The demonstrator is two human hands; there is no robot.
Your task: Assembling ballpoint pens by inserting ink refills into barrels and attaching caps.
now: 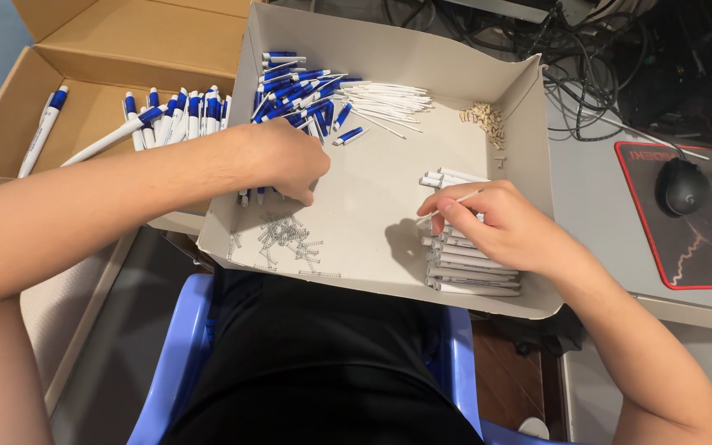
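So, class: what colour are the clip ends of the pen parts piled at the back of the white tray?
Blue, on the pen parts; the head view shows it.

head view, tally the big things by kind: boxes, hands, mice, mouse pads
Cardboard boxes: 2, a white shallow cardboard tray and a brown cardboard box
Bare hands: 2, left hand and right hand
Black computer mouse: 1
Black red-edged mouse pad: 1
Total: 6
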